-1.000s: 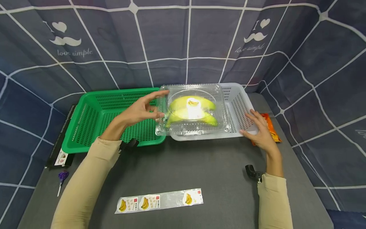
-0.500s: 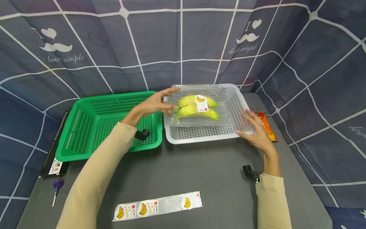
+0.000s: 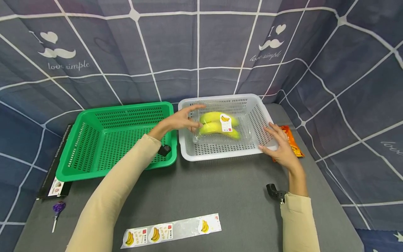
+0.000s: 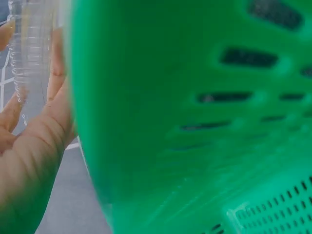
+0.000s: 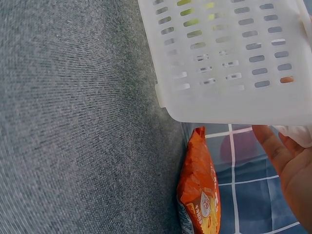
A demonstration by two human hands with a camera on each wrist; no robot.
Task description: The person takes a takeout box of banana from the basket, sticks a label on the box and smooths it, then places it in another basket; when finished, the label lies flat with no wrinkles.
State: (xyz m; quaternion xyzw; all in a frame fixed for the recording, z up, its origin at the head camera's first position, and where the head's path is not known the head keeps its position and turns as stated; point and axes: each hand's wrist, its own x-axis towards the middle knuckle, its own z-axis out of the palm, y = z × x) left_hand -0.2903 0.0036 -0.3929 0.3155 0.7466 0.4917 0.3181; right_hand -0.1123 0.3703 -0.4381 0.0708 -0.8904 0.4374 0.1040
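Note:
A clear plastic clamshell box with yellow-green bananas inside and a banana label on its lid sits down within the white basket. My left hand holds the box by its left end, fingers spread toward the back and thumb at the front. In the left wrist view, the ribbed edge of the box shows between thumb and fingers. At the basket's right end, my right hand grips the rim, thumb at the front corner; the right wrist view shows a fingertip through a slot.
A green basket stands left of the white one, under my left forearm. An orange snack bag lies right of the white basket. Nearer are a banana sticker strip and a purple lollipop. A black box lies behind the green basket's left side.
My left hand has moved right and lowered the clamshell box from above the baskets' rims into the white basket. My right hand has stayed at the white basket's rim.

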